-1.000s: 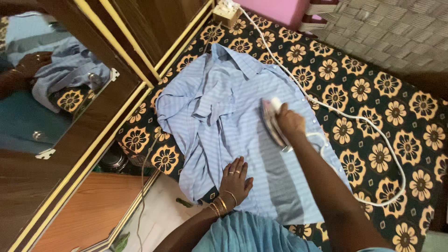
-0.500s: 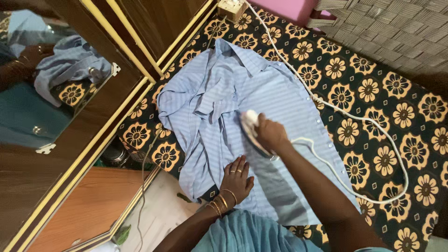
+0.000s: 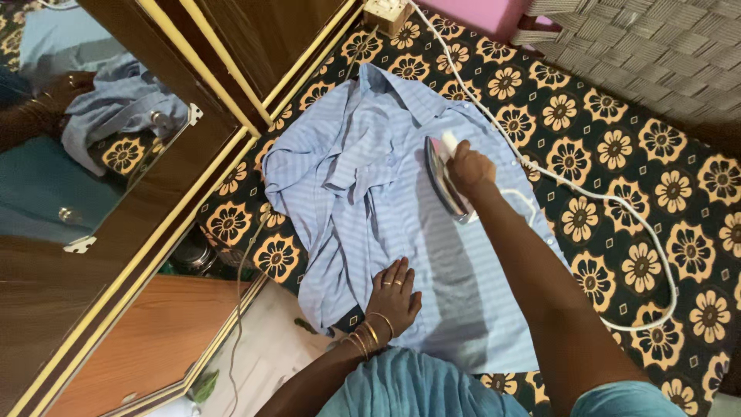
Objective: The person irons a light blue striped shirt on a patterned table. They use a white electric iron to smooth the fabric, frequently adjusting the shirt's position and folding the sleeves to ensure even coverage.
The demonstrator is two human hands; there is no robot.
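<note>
The shirt is soft, matt striped cloth. The iron shows a shiny metal sole. The cupboard is glossy wood.

The right hand covers the iron's handle. The white cord leaves the top edge. The socket box is cut off there. The shirt's bottom hides under blue cloth.

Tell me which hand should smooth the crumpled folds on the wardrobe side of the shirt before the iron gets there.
Left, probably. The left hand lies flat and free on the shirt, on the side toward the bunched folds. The right hand is closed around the iron, farther from them.
</note>
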